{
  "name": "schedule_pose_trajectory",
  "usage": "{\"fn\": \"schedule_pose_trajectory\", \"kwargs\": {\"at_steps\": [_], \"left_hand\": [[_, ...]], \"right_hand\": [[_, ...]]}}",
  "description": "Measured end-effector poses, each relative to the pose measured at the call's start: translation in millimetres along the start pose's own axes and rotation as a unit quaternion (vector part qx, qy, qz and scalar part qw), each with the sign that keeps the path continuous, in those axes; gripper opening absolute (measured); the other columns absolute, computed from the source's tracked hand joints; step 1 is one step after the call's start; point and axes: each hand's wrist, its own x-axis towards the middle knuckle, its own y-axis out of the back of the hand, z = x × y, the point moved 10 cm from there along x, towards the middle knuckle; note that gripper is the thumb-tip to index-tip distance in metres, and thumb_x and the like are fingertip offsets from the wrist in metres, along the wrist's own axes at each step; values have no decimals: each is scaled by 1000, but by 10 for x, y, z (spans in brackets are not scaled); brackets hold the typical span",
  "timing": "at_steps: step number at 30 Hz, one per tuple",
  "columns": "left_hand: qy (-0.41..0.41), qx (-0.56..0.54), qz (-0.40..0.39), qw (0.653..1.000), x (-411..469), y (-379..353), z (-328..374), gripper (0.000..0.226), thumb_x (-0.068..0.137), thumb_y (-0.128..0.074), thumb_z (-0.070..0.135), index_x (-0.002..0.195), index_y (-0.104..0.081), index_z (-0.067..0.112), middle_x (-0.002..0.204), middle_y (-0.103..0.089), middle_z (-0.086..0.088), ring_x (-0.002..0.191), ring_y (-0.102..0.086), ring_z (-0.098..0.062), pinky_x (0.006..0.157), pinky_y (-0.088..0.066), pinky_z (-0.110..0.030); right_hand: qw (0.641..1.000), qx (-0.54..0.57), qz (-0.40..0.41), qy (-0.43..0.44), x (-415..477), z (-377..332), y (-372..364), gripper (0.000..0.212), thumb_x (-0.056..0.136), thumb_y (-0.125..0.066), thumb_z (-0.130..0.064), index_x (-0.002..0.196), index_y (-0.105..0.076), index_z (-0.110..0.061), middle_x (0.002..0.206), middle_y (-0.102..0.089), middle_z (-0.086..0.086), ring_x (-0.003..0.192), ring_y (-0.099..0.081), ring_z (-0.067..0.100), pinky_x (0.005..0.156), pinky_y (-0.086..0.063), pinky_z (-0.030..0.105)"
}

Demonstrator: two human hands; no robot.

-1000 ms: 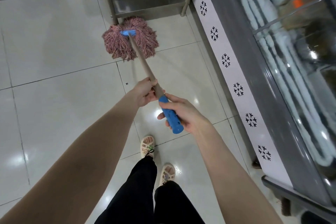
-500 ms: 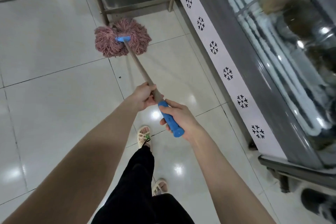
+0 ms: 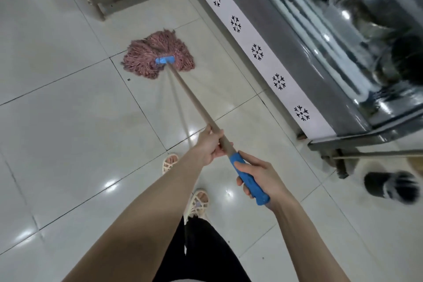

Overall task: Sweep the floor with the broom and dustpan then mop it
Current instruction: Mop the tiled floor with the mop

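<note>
Your left hand (image 3: 208, 146) is curled tight around the bare tan shaft of the mop (image 3: 191, 95), fingers wrapped under it and thumb on top, just above centre of the frame. Your right hand (image 3: 262, 175) grips the blue handle sleeve (image 3: 259, 196) right behind it, fingers closed around the sleeve, whose end sticks out below your palm. The two hands sit near each other without touching.

The shaft runs diagonally from your hands up and left to a blue clamp (image 3: 164, 60). The pinkish-red string mop head (image 3: 151, 57) lies spread flat on the glossy white tiled floor (image 3: 68, 121), in the upper middle of the frame, its left part over a dark grout line. It lies between the metal table legs (image 3: 96, 2) at upper left and the snowflake-printed strip (image 3: 257, 52) of the glass display case (image 3: 343, 30) on the right, apart from both.
</note>
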Motion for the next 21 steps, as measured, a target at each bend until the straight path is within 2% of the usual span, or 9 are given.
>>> {"fn": "schedule_pose_trajectory", "kwargs": {"at_steps": [4,6,10,14,17,21], "left_hand": [[4,-9,13,1000,37,166,-36,55,99,-48,11,148,-25,16,94,-53,-12,71,-67,-26,61,-58,-40],[6,-9,22,1000,61,275,26,54,99,-48,10,147,-26,19,88,-53,-12,73,-64,-27,67,-57,-41],[2,5,41,999,216,543,258,55,99,-47,11,148,-23,20,86,-56,-11,72,-63,-25,66,-57,-40],[2,15,57,998,484,924,698,57,99,-47,11,150,-22,19,91,-56,-14,75,-62,-28,66,-55,-41],[-3,25,70,997,678,1114,1083,60,99,-48,11,151,-18,20,91,-57,-14,75,-63,-27,63,-54,-40],[-35,56,81,995,945,1256,1723,47,100,-46,11,145,-30,12,88,-56,-13,72,-62,-25,65,-55,-38]], "right_hand": [[1000,21,-8,-6,88,122,-135,33,89,-65,-11,113,-62,-32,58,-56,14,37,-44,18,37,-36,22],[999,36,-11,-13,190,142,-241,38,88,-65,-9,121,-61,-28,60,-55,14,37,-47,16,36,-38,21],[998,57,-28,-25,483,151,-559,50,88,-65,-7,133,-56,-24,65,-56,14,44,-51,17,39,-42,22],[996,79,-38,-32,927,-10,-1016,51,86,-66,-4,133,-58,-23,68,-55,12,53,-52,19,41,-43,24],[995,87,-40,-29,1197,-276,-1294,50,86,-66,-4,133,-58,-21,67,-53,11,51,-51,19,40,-43,22],[994,93,-45,-21,1582,-747,-1624,49,87,-65,-5,133,-57,-22,71,-54,10,50,-52,16,40,-43,22]]}}
